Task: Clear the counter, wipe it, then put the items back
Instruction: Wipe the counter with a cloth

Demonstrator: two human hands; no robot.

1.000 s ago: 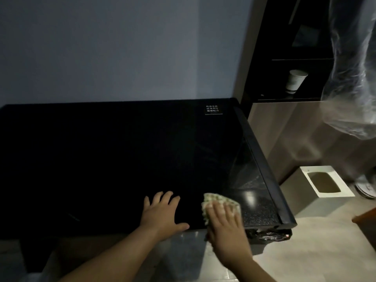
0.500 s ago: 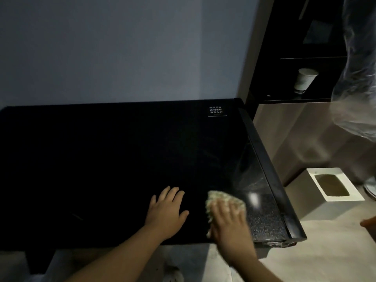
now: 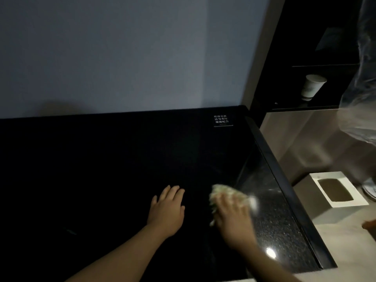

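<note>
Counter (image 3: 101, 169) glossy black, right hand (image 3: 234, 214) pressing pale cloth (image 3: 223, 191)

Left hand (image 3: 166, 210): I see it flat, palm down, fingers straight, slightly spread. Right hand (image 3: 232, 216): palm down, fingers extended forward, blurred.

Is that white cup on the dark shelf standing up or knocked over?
Upright: the white cup stands on its narrow base on the dark shelf, open rim on top. Its contents cannot be told.
</note>
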